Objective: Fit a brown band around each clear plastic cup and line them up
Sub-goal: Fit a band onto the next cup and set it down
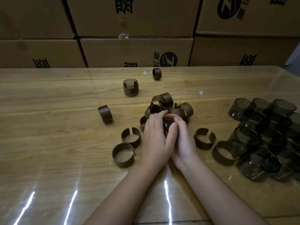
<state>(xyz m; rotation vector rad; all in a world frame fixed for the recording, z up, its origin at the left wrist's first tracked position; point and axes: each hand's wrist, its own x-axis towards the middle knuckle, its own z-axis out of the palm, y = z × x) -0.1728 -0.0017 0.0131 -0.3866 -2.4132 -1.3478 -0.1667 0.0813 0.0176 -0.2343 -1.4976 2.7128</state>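
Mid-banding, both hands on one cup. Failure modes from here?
1. The left hand and right hand cover the held cup, so a skewed band may go unseen.
2. The band pile sits right behind the hands; it could get scattered.
3. The bare cups lie heaped loosely at right and may roll.

Hands: my left hand [155, 138] and right hand [184, 142] are gripping a dark clear plastic cup [168, 127], mostly hidden.
Far side: one brown-banded clear cup [130, 87] is standing upright.

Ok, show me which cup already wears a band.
The lone upright cup beyond the loose bands: a brown band wraps it, while the cups heaped on the right are bare.
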